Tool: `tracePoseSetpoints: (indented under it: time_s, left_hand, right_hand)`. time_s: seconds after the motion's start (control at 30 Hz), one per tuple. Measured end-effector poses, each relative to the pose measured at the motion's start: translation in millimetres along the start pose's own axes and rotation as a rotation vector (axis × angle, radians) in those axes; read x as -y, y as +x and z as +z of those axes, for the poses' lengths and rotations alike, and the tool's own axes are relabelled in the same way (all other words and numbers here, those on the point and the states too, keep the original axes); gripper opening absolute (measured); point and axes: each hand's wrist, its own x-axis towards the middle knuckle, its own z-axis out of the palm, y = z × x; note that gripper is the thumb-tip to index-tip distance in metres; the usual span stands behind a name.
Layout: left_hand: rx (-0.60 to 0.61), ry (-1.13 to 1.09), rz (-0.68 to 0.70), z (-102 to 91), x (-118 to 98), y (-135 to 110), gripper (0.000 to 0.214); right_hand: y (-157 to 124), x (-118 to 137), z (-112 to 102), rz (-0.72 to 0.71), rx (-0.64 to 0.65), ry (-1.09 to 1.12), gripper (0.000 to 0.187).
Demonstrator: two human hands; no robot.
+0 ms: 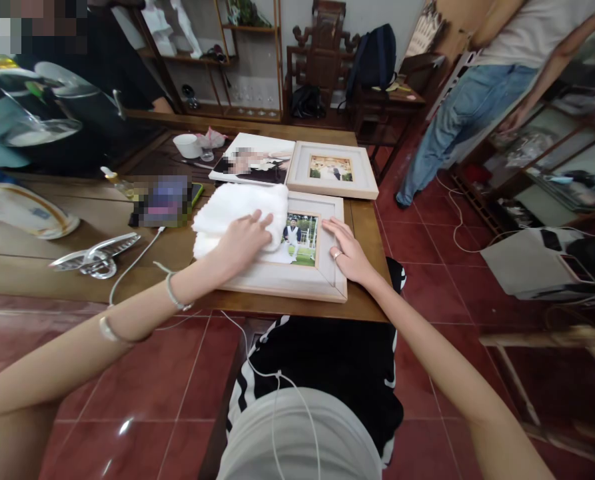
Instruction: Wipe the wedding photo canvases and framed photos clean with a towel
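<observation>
A light wooden picture frame (297, 288) with a wide pale mat lies flat at the table's near edge. Its photo (304, 243) shows a figure in white trousers on grass. Over the frame's left part spreads a folded, fluffy white towel (237, 203), hiding some of the photo. My left hand (244, 243) presses on the towel from above, fingers bent into it. On the frame's right side rests my right hand (350, 253), fingers stretched out along the mat and a ring on one finger.
Behind lie a second frame (367, 175) and a white-edged photo panel (272, 143). To the left are a phone (162, 200) with a cable, a clear hair claw (100, 257), a dropper bottle (117, 180) and a white cup (187, 145). A person in jeans (457, 113) stands at right.
</observation>
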Motion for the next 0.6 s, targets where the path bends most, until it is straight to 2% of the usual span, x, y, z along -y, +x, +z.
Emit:
tracePoseSetpoints:
  time_s: [0.1, 0.17, 0.23, 0.3, 0.37, 0.43, 0.6]
  left_hand:
    - [0.119, -0.051, 0.0, -24.1, -12.2, -29.5, 0.032]
    - [0.133, -0.039, -0.082, -39.8, -12.7, -45.8, 0.029]
    - [0.038, 0.0, -0.237, -50.3, -6.8, -53.6, 0.025]
    - [-0.152, 0.011, -0.339, -51.9, 3.6, -50.5, 0.027]
    - [-0.326, -0.027, -0.294, -43.1, 15.1, -37.8, 0.031]
    - [-0.386, -0.077, -0.188, -25.0, 25.0, -19.2, 0.033]
    - [-0.242, -0.102, -0.064, 30.5, 34.2, 24.5, 0.038]
  right_hand:
    - [0.0, -1.1, 1.0, 0.002, -0.009, 0.001, 0.066]
    - [0.1, -2.3, 1.1, -0.008, -0.01, -0.008, 0.065]
    - [0.0, -3.5, 0.6, -0.026, -0.001, -0.014, 0.065]
    - [-0.2, -4.4, -0.1, -0.038, 0.009, -0.011, 0.065]
    - [-0.5, -4.6, -0.7, -0.039, 0.013, -0.002, 0.064]
    - [-0.7, -4.0, -0.9, -0.038, 0.009, 0.01, 0.063]
    - [-1.0, -0.7, -0.1, -0.013, -0.006, 0.008, 0.065]
